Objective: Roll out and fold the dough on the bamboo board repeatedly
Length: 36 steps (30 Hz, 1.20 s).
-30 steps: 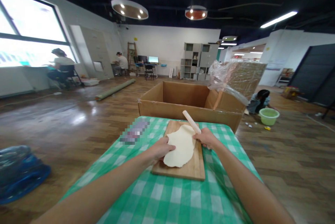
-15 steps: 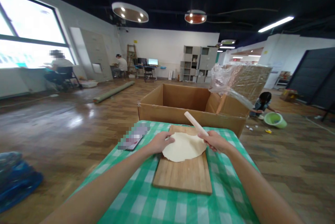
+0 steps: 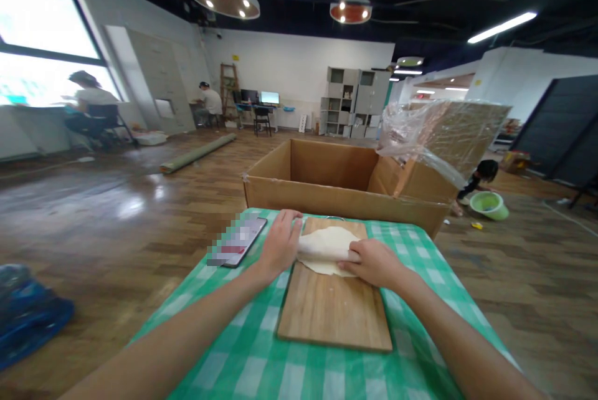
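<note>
Evidently, a good part of the flattening has been done: the dough [image 3: 332, 237] is spread in a thin, broad sheet on the far half of the cutting board [image 3: 334, 313], and the near half of the wood is not covered by it. A rolling pin [image 3: 324, 253] is laid crosswise over the sheet, so that the dough is seen both beyond it and on its near side. The right end of the pin is grasped by the right hand [image 3: 376, 263], with the fingers curled round it. The left hand [image 3: 280, 243] is placed at the other end, beside the board's left edge; whether the pin is gripped there or only touched cannot be told.

The rolling can be judged as under way rather than finished, since the pin is kept on the dough by the hands and the outline is left wavy, not trimmed or evened. No cutting, folding or filling is shown. How even the thickness is cannot be made out, as the middle is partly hidden by the pin. The board is set on a green checked tablecloth [image 3: 261, 350], and a phone [image 3: 247, 241] is placed to the left of the left hand.
</note>
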Motion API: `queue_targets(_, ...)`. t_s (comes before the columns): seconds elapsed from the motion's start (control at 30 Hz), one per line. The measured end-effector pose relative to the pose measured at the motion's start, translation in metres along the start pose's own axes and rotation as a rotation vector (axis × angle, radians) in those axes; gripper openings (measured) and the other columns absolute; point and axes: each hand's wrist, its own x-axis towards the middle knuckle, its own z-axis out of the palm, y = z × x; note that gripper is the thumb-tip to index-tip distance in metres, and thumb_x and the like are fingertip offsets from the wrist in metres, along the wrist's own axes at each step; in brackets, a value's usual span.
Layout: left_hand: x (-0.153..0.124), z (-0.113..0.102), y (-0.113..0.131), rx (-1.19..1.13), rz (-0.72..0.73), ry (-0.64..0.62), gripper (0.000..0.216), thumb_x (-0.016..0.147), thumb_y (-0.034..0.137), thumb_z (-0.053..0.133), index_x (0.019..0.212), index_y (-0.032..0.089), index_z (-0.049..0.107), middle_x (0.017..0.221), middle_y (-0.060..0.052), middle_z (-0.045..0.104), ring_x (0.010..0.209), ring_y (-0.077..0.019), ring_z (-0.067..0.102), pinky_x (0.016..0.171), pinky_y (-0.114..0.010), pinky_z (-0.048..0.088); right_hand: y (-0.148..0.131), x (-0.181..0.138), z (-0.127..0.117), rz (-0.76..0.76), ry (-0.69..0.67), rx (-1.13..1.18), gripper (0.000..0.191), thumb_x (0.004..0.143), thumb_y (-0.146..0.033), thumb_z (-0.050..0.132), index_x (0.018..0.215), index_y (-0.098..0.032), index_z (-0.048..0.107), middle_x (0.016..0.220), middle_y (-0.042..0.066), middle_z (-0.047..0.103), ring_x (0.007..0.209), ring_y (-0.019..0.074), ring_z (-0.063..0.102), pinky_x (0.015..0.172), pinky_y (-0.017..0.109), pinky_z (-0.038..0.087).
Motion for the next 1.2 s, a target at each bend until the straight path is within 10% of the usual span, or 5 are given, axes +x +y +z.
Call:
queue_targets(0.17,-0.025,0.012,0.020,0.191,0.332,-0.237,0.044,0.107,0.043,0.035,0.137,0.018,0.056,0.152,-0.013,0.051,0.146,-0.0270,0.044,0.123,-0.046,0.034,-0.007,-0.003,0.004,-0.134,0.081,-0.065,0.045,0.098,-0.060,0.054,0.111,-0.019,0.068,0.121,0.016,0.066,0.109,0.0285,0.063,0.093,0.039,0.046)
queue_targets(0.37,-0.014,0.029,0.028,0.369,0.300,-0.350,0.066,0.106,0.055,0.031,0.144,0.005,0.053,0.155,-0.024,0.049,0.150,-0.0336,0.041,0.124,-0.049,0.032,-0.006,-0.001,0.017,-0.143,0.119,-0.152,0.058,0.110,-0.048,0.022,0.148,-0.016,0.052,0.157,0.016,0.048,0.150,0.0322,0.036,0.116,0.051,0.035)
queue_targets(0.7,-0.067,0.014,0.034,0.464,0.357,-0.356,0.085,0.102,0.063,0.029,0.155,-0.003,0.035,0.165,-0.027,0.030,0.157,-0.0345,0.025,0.128,-0.051,0.022,-0.023,-0.018,0.023,-0.093,0.062,-0.135,0.062,0.108,-0.053,0.019,0.159,-0.025,0.042,0.167,0.011,0.034,0.156,0.0324,0.025,0.122,0.054,0.026)
queue_targets(1.2,0.012,0.045,0.014,0.374,0.296,-0.422,0.073,0.106,0.057,0.019,0.149,0.007,0.049,0.156,-0.022,0.049,0.148,-0.0316,0.043,0.123,-0.048,0.031,0.008,0.047,0.025,0.034,0.056,-0.228,0.071,0.105,-0.063,0.020,0.156,-0.022,0.047,0.164,0.016,0.040,0.155,0.0384,0.024,0.120,0.056,0.022)
